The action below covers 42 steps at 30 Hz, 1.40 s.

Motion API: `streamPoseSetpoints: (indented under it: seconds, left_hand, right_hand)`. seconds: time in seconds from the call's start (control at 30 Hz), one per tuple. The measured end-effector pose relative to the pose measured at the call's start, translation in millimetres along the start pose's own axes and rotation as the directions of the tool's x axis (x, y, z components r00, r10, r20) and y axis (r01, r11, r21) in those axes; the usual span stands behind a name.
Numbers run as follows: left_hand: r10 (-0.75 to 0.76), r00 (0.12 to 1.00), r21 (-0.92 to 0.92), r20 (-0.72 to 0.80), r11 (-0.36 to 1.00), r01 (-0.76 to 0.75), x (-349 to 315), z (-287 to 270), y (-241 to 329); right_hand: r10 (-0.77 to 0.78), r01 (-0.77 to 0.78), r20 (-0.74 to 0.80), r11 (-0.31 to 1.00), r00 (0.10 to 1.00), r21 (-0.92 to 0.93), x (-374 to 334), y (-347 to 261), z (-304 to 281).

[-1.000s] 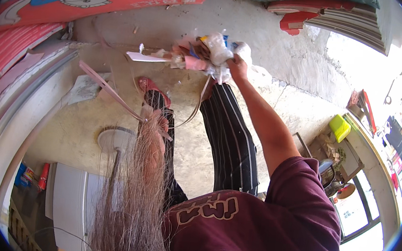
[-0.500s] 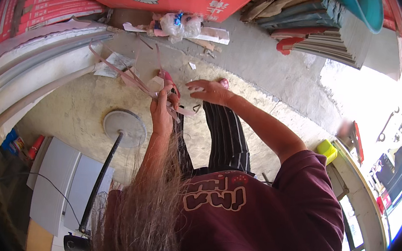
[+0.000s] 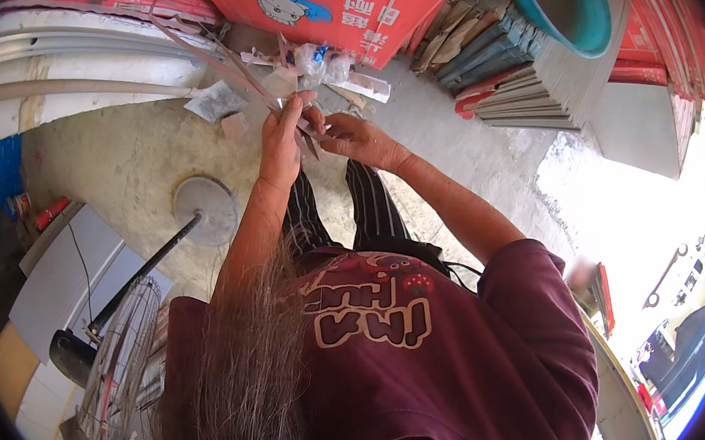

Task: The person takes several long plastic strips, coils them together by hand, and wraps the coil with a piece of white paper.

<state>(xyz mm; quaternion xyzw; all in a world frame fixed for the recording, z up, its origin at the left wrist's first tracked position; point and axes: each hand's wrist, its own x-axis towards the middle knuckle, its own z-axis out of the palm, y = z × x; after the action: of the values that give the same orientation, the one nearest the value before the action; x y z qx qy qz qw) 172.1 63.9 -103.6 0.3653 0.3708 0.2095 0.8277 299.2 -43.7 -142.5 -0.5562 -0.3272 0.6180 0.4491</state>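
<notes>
Pinkish strips (image 3: 255, 88) held above floor (image 3: 139, 144) in left hand's (image 3: 283, 133) grip. Right hand (image 3: 366, 142) placed beside strip ends, grip cannot be told. Rubbish (image 3: 311, 62) seen near red box (image 3: 338, 19).

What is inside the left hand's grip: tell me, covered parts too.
Flat, pinkish straps: long ends stick out up-left of the left hand, short ends show near the right hand. The grip hides the stretch between, so whether anything else is inside cannot be told.

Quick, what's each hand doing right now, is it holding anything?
Left hand: closed, holding thin pinkish strips.
Right hand: partly curled, close beside the left; can't tell whether it grips anything.
</notes>
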Motion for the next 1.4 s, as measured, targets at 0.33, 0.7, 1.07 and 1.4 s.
streamPoseSetpoints:
  seconds: [0.33,0.7,1.07,1.4]
  left_hand:
    - [0.102,0.966,0.255,0.238,0.953,-0.163,-77.7,59.6,29.7]
    - [0.183,0.946,0.352,0.267,0.895,-0.272,-130.9,36.8,93.2]
    - [0.314,0.923,0.262,0.224,0.892,-0.367,-166.8,12.7,152.6]
    - [0.149,0.902,0.513,0.404,0.78,-0.359,-186.4,27.3,156.2]
  right_hand:
    - [-0.385,0.298,-0.175,0.875,0.906,-0.382,-57.8,-121.4,-6.2]
    - [-0.45,0.392,-0.6,0.89,0.662,-0.235,-88.6,-164.4,-20.4]
    - [-0.639,0.203,-0.34,0.622,0.69,-0.756,-109.6,-173.6,-13.0]
    - [-0.591,0.573,-0.194,0.807,0.783,-0.144,-109.6,-257.3,73.1]
